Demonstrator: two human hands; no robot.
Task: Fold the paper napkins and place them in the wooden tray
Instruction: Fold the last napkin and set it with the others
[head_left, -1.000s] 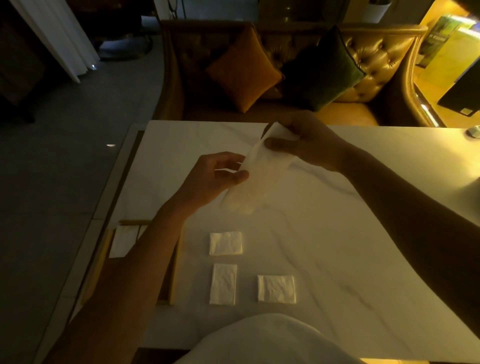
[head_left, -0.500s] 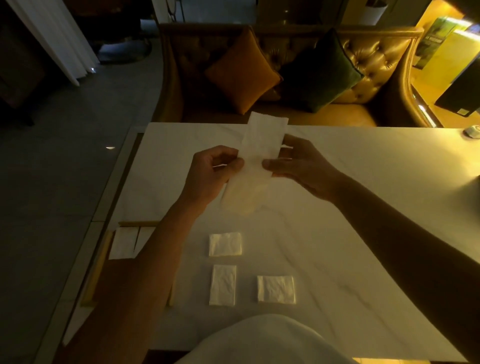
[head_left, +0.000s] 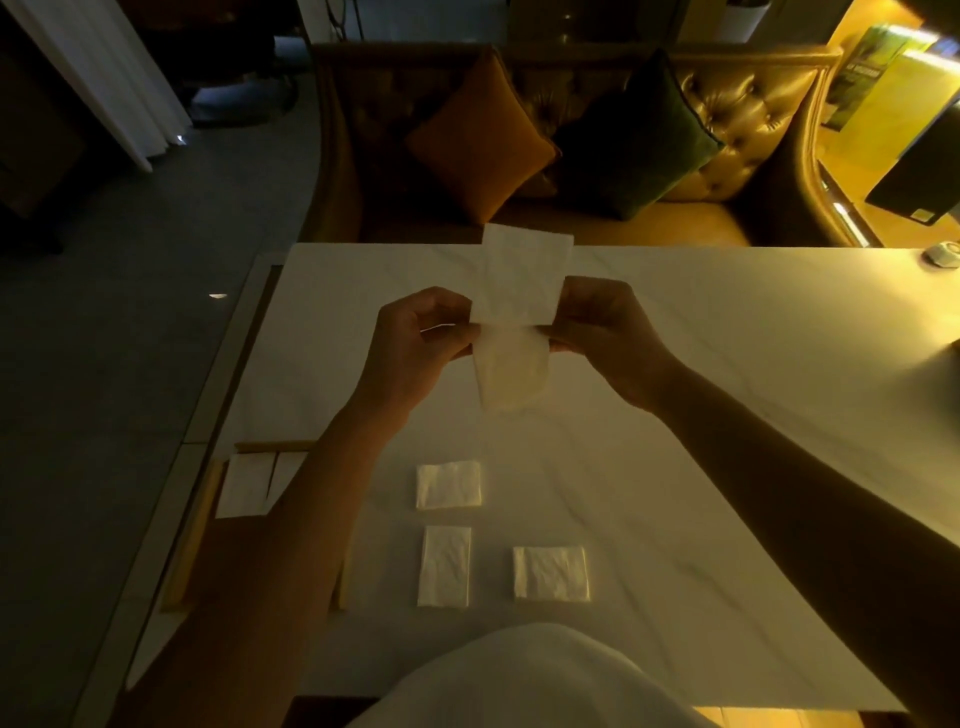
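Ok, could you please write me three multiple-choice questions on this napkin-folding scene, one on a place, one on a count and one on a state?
1. Where does the wooden tray sit?
A. At the table's left edge, near the person
B. In the table's middle
C. At the table's far right corner

2. How many folded napkins lie on the bare tabletop?
A. Two
B. Three
C. Five

3. How is the long napkin held?
A. Flat on the table under one palm
B. In the air, pinched by the left hand and the right hand
C. By the right hand alone

Answers:
1 A: its wooden rim runs along the left edge.
2 B: one lies alone and two lie side by side nearer the person.
3 B: fingers of each hand pinch one side, clear of the tabletop.
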